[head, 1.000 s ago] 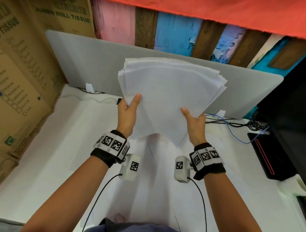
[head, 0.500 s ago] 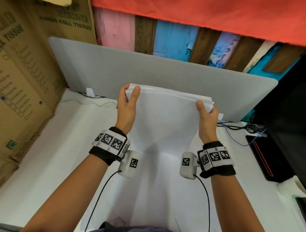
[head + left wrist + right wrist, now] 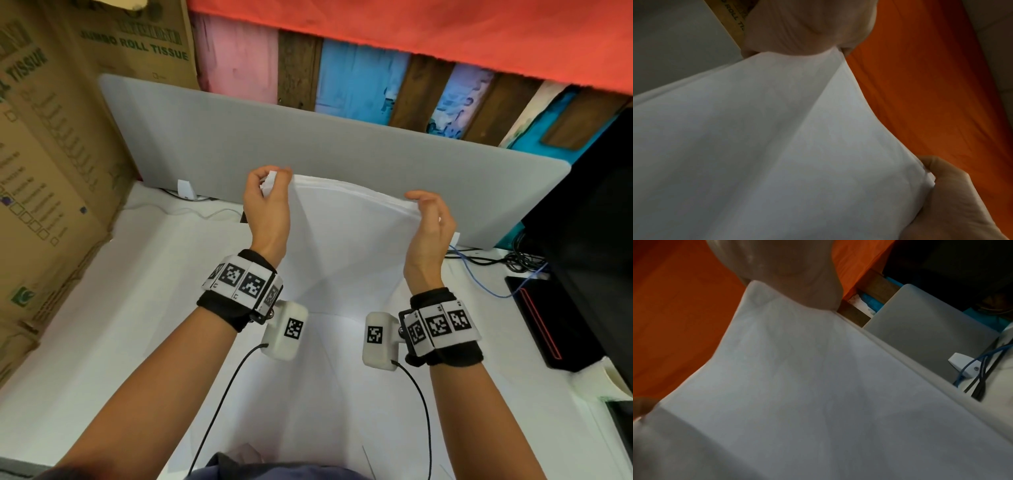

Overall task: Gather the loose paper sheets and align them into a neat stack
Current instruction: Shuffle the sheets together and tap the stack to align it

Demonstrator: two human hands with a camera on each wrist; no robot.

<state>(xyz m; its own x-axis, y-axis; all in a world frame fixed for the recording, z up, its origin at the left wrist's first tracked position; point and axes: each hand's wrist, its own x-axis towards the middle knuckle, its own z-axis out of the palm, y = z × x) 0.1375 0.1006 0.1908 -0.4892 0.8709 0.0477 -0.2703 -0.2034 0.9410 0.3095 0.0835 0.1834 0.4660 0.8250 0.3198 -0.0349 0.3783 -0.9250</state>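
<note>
A stack of white paper sheets [image 3: 346, 240] stands upright over the white desk [image 3: 85, 325], between my two hands. My left hand [image 3: 270, 181] pinches its top left corner, which crumples a little under the fingers. My right hand [image 3: 424, 205] curls over the top right corner and holds it. The top edges lie nearly in line. In the left wrist view the paper [image 3: 777, 146] fills the frame under my left hand [image 3: 807, 24]. The right wrist view shows the paper [image 3: 818, 402] below my right hand [image 3: 789, 272]. The stack's lower edge reaches the desk.
A grey divider panel [image 3: 342, 144] stands right behind the stack. Cardboard boxes [image 3: 51, 154] wall off the left side. On the right are a black monitor [image 3: 589, 240], a flat black device [image 3: 534, 325] and blue and black cables [image 3: 496, 267].
The stack came down from a raised, fanned-out position to stand on the desk. Both hands slid from its lower sides up to the top corners, and the sheets' edges drew together.
</note>
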